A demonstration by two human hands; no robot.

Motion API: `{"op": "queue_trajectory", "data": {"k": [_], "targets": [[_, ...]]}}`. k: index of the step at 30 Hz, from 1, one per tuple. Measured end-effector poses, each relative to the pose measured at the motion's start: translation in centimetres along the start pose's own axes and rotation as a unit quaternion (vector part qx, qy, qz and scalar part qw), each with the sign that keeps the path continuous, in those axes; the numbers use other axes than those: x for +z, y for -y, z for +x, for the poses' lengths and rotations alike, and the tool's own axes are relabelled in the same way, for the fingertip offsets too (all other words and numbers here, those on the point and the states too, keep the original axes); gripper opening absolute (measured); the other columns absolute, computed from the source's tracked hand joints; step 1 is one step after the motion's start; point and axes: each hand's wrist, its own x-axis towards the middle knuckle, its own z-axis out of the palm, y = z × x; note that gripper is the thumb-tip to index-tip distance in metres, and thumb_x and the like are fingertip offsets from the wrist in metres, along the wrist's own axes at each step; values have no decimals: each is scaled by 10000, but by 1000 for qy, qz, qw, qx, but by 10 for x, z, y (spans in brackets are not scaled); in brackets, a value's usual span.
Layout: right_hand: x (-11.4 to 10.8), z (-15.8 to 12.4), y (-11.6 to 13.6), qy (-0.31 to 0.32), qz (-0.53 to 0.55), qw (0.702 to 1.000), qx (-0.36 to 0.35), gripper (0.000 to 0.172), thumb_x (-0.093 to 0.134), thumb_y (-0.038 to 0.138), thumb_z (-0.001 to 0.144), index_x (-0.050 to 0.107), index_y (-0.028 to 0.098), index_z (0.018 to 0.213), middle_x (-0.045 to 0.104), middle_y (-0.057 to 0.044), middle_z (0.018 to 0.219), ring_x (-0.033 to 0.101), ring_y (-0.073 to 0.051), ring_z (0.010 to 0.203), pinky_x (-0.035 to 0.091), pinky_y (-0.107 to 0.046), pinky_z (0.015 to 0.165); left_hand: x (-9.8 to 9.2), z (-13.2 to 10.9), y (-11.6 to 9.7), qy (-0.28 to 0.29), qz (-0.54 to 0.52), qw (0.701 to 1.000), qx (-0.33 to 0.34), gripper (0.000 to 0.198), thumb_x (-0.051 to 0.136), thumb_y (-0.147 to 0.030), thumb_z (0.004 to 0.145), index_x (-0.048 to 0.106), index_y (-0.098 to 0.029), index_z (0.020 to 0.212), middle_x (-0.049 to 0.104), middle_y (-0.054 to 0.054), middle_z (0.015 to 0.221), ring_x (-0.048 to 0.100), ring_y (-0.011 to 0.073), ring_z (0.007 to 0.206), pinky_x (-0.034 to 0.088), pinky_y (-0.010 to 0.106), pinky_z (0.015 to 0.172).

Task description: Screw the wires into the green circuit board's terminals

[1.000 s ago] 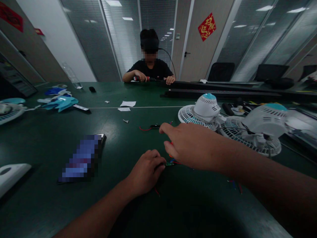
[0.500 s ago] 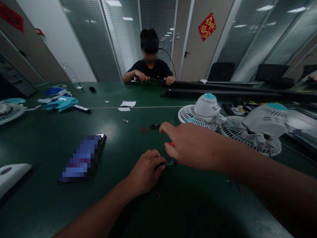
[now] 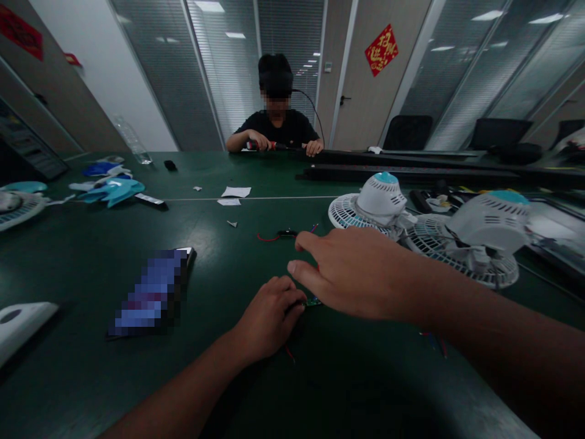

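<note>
Glass partitions with blinds are seen behind a green table. With the small circuit board taken as the clock's centre, a co-worker in black is seated at twelve. Two white fan housings are set down on the right, one between one and two, the other between two and three. At nine, a phone is laid flat. From two o'clock the board is partly overhung by the right hand, whose thumb and forefinger are held apart with a gap between them; whether anything is gripped underneath cannot be told. Within the last half second its thumb has been swung leftward, and the red wire at the board's right end has been covered. A change of grip or angle is suggested, while the board seems to be kept steady. Its left end is pinched by the closely drawn fingertips of the left hand, unmoved at about eight. A dark component is left lying at eleven, and a thin red lead is exposed at seven.
</note>
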Motion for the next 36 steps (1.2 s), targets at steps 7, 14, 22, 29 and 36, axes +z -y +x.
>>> {"op": "queue_trajectory", "data": {"k": [7,14,22,29,36], "targets": [[3,2,-5,1,-71,997,-17,344,352,323,909,618,166,1060,660,-102,720,619,-240,601,283,-309,480,-1,0,-1,11,8,1000,-6,167,539,-137,896,674,-208,961,611,60,999,560,230,973,469,410,904],[1,3,-3,4,-13,1000,-10,351,399,256,872,564,138,1158,636,-73,681,558,-200,558,240,-299,474,-1,1,0,15,10,1000,-2,181,531,-129,899,673,-206,979,609,56,1004,553,225,962,467,408,900],[-3,1,-2,19,10,1000,-5,346,446,253,866,535,127,1176,640,-70,696,553,-193,576,264,-297,493,-1,1,-1,15,3,1000,-9,181,541,-132,895,685,-190,987,610,65,984,563,237,974,468,412,908],[1,2,-3,10,18,1000,-14,330,457,253,851,535,133,1148,620,-56,664,529,-188,555,246,-291,486,0,0,1,10,2,1000,0,167,538,-140,900,671,-208,973,613,55,1021,557,228,972,461,405,911],[-1,1,-2,13,25,999,-18,353,451,235,850,530,122,1175,652,-74,707,578,-204,605,286,-295,505,-1,1,1,15,4,1000,-4,158,537,-140,902,668,-200,966,608,62,1007,555,231,973,457,404,914]]}}
